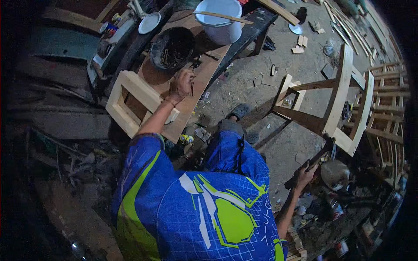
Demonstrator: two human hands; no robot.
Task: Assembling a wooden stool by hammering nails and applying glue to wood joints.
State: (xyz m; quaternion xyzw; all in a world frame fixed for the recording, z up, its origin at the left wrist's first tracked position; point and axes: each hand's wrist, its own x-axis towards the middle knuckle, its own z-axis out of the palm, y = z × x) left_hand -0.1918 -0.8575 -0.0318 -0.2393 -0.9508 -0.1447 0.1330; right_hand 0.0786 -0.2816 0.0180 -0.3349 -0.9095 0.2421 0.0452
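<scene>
My left hand (182, 83) is closed over the brown board (213, 65) of the bench, with thin dark nails (192, 89) sticking out below its fingers. Just beyond it sits a black bowl (163, 55) with many nails inside. A pale wooden frame (126, 80) lies on the bench, partly under my left forearm. Out at the right, my right hand (306, 175) grips the dark handle of a hammer (321, 153). The hammer's head is close to the lower end of a wooden chair-like frame (338, 100) on the floor.
A white bucket (222, 32) with a wooden strip across it stands at the bench's far end. A round white lid (149, 23) lies left of the bowl. Slatted wooden pieces (387, 104) stand at the far right. Wood offcuts (300, 43) and scraps litter the floor.
</scene>
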